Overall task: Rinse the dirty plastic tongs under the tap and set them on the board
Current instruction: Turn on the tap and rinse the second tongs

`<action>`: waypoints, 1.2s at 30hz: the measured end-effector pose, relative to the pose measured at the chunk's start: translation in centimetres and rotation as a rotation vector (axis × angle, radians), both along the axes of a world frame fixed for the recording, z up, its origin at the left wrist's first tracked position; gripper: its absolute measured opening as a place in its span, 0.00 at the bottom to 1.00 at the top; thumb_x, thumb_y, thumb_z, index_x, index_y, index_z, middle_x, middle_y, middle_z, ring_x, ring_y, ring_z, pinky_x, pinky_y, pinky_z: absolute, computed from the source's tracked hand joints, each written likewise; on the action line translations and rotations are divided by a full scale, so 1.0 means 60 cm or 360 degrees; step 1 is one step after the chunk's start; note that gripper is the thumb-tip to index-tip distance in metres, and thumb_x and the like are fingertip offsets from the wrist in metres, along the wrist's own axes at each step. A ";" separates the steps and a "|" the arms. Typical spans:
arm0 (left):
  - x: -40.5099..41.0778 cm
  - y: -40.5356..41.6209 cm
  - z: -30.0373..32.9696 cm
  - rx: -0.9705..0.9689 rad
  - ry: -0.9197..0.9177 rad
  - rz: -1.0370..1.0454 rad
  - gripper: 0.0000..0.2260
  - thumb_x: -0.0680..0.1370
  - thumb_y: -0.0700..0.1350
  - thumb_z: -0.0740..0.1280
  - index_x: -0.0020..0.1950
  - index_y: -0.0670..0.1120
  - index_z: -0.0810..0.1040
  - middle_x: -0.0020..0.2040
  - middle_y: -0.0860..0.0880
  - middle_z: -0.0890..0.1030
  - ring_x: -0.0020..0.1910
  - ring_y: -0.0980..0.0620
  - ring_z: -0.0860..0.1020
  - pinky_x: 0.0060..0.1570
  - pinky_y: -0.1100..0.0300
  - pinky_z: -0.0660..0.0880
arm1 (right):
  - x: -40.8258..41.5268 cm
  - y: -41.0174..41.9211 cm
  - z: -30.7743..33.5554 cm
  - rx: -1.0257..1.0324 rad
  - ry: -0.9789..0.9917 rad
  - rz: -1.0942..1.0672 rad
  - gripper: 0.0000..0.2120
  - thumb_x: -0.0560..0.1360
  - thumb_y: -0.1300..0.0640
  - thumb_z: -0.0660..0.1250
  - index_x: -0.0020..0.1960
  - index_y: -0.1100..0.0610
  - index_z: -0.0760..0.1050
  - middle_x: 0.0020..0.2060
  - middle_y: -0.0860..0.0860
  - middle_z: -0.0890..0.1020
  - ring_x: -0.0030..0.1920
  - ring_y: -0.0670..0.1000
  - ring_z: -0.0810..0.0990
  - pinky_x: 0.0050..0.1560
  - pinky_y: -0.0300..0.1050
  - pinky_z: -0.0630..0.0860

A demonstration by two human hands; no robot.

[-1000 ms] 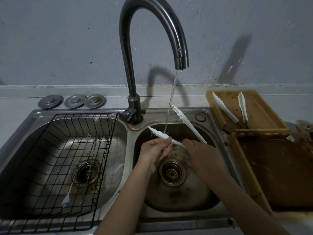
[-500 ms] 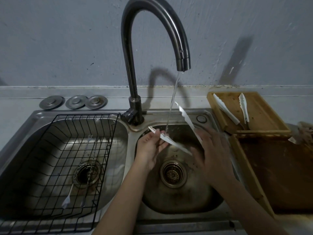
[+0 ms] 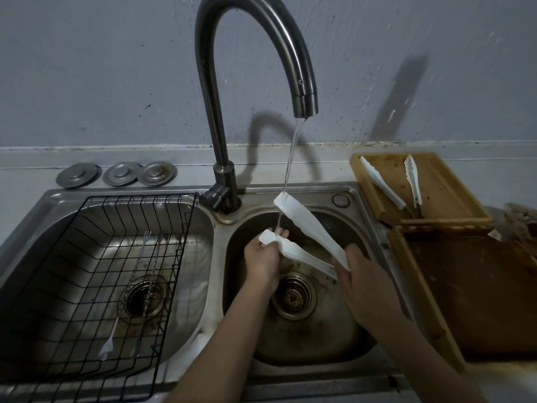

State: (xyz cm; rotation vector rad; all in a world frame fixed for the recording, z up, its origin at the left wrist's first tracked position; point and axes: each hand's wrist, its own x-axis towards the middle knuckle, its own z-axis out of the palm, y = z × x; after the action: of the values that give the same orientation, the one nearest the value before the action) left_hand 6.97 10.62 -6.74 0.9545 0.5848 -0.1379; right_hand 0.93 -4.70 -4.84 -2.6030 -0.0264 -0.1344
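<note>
White plastic tongs are held spread open over the right sink basin, under the running tap. The thin stream lands on the tip of the upper arm. My left hand pinches the tip of the lower arm. My right hand grips the hinge end at the right. On the wooden board to the right lies a second pair of white tongs.
A black wire rack fills the left basin with thin utensils lying in it. Three metal drain covers sit on the ledge behind. A dark wooden tray lies in front of the board.
The tongs have turned so their broad faces point up, and the upper arm's tip now sits under the stream. My right hand has slid back to the hinge end.
</note>
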 end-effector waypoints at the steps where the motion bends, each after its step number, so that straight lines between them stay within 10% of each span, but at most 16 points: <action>1: 0.003 -0.001 -0.004 0.0000 0.0031 0.0021 0.18 0.76 0.29 0.59 0.65 0.39 0.72 0.55 0.42 0.82 0.49 0.49 0.82 0.44 0.57 0.80 | -0.003 0.000 -0.002 -0.0007 0.0002 -0.0003 0.06 0.77 0.50 0.59 0.42 0.49 0.65 0.29 0.47 0.73 0.27 0.43 0.74 0.28 0.34 0.67; 5: 0.005 -0.001 -0.015 0.0427 0.0100 -0.0130 0.08 0.79 0.37 0.58 0.54 0.40 0.75 0.45 0.42 0.84 0.44 0.45 0.84 0.48 0.48 0.81 | -0.008 -0.001 -0.002 0.0008 -0.0014 -0.0060 0.06 0.77 0.52 0.60 0.42 0.50 0.65 0.29 0.45 0.72 0.28 0.41 0.72 0.29 0.33 0.65; 8: 0.002 0.007 -0.008 0.0722 0.0040 -0.0242 0.14 0.82 0.43 0.54 0.51 0.38 0.76 0.44 0.40 0.81 0.41 0.44 0.82 0.31 0.58 0.81 | -0.007 -0.007 0.000 0.0067 -0.0020 -0.0107 0.06 0.77 0.53 0.60 0.43 0.52 0.67 0.29 0.46 0.72 0.29 0.43 0.74 0.30 0.38 0.72; 21: 0.011 0.019 0.043 -0.0372 -0.0114 0.0016 0.16 0.82 0.36 0.53 0.69 0.37 0.68 0.68 0.38 0.73 0.64 0.45 0.74 0.52 0.55 0.75 | 0.000 -0.010 0.015 0.0242 0.0022 0.0067 0.09 0.77 0.49 0.60 0.41 0.53 0.67 0.29 0.49 0.74 0.27 0.46 0.74 0.27 0.40 0.73; 36: 0.013 0.008 0.067 -0.0470 -0.0238 0.0044 0.16 0.83 0.45 0.53 0.59 0.37 0.74 0.53 0.41 0.80 0.47 0.49 0.80 0.36 0.60 0.82 | 0.019 -0.019 0.025 0.0242 0.0341 0.0105 0.17 0.76 0.41 0.53 0.46 0.53 0.71 0.35 0.47 0.78 0.37 0.46 0.79 0.42 0.47 0.79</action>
State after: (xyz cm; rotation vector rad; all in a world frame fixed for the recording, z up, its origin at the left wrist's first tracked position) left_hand 7.73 11.10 -2.69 0.6632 0.4254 -0.1235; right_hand 2.05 -5.81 -3.36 -2.4477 -0.0244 0.1604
